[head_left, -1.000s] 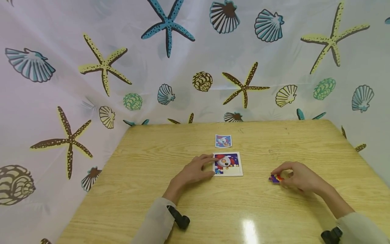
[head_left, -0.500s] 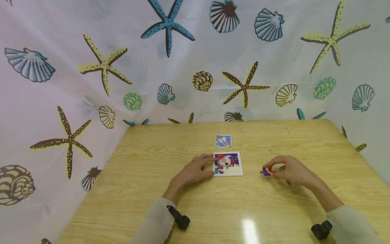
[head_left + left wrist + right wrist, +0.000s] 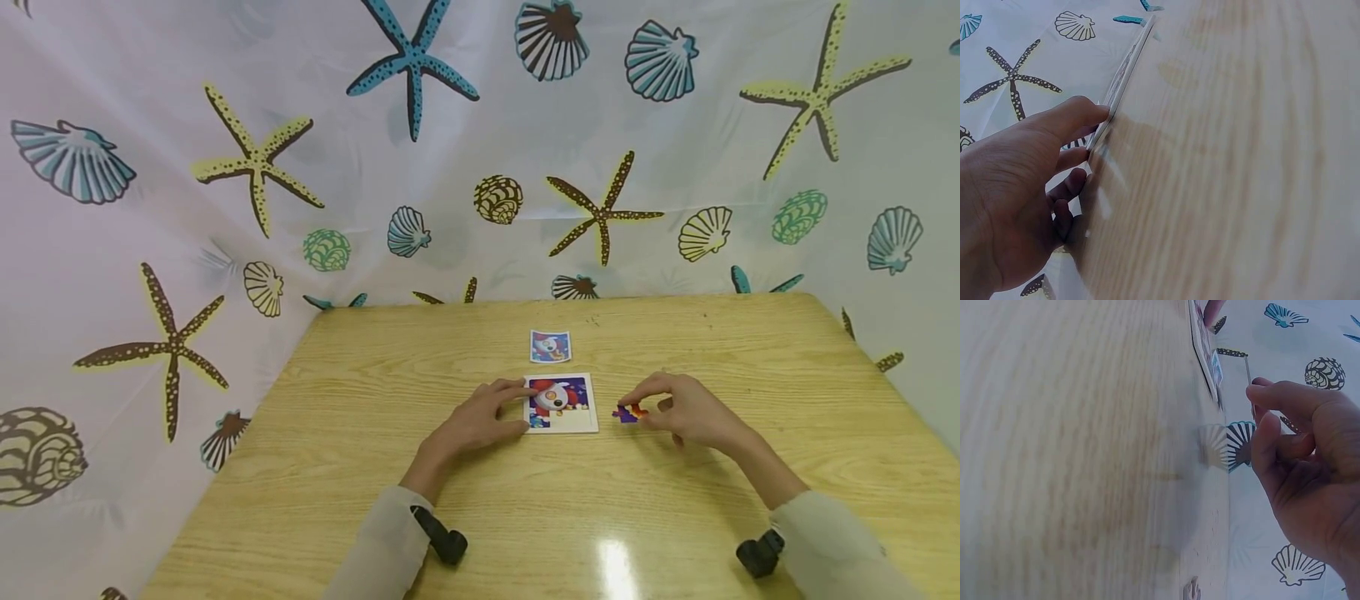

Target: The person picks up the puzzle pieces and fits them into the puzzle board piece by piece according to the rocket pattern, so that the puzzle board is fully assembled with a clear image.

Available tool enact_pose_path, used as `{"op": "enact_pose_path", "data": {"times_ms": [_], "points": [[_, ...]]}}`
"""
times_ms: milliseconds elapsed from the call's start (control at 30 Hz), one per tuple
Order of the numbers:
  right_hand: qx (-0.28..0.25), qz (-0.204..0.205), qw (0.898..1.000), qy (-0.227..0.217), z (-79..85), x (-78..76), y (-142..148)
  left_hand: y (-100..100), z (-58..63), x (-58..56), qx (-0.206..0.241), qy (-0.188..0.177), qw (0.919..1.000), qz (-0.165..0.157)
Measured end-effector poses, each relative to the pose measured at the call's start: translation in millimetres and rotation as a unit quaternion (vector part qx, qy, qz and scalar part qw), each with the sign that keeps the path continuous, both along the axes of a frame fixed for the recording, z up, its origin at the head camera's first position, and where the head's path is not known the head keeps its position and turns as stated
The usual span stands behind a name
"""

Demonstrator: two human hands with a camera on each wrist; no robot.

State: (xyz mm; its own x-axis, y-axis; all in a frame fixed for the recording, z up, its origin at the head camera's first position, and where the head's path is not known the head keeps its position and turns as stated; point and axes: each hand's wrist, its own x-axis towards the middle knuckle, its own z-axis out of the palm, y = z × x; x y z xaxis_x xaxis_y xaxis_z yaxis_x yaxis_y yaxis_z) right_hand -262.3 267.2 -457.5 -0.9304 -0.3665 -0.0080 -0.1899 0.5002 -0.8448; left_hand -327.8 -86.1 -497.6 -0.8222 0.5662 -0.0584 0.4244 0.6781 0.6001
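A white-framed jigsaw board (image 3: 566, 418) lies on the table in the head view, partly filled with a picture; its lower right part shows bare, pale backing. My left hand (image 3: 483, 417) holds its left edge, thumb near the front corner and index finger over the frame. In the left wrist view, thumb and fingers of my left hand (image 3: 1029, 162) meet the board's thin edge (image 3: 1127, 72). To the right of the board, my right hand (image 3: 693, 412) pinches a purple and orange jigsaw piece (image 3: 627, 414) between thumb and fingers. That piece appears edge-on in the right wrist view.
Behind the board lies a small picture card (image 3: 551, 347) with a similar image. A white curtain (image 3: 450, 167) printed with starfish and shells encloses the wooden table (image 3: 337, 400) at the back and sides. Each wrist carries a small black camera (image 3: 448, 545).
My right hand has carried the jigsaw piece left and slightly away from me, closer to the board. My left hand and the board have stayed put.
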Motion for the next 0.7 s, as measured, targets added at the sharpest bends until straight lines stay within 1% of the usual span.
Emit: {"op": "enact_pose_path", "data": {"times_ms": [233,333,567,700], "points": [[0.0,-0.002,1.0,0.011,-4.9,-9.2,-15,0,-1.5,-1.2,-0.003,0.0,1.0,0.0],[0.0,0.0,1.0,0.009,-6.1,-12.6,-22,-1,-3.0,-2.5,-0.006,-0.002,1.0,-0.001],[-0.009,0.016,1.0,0.006,-8.5,-16.3,-33,-1,-5.7,-2.1,-0.007,-0.002,1.0,0.0],[-0.003,0.011,1.0,0.01,-9.7,-18.2,-39,0,-4.2,-2.4,-0.011,0.001,0.9999,0.004]]}}
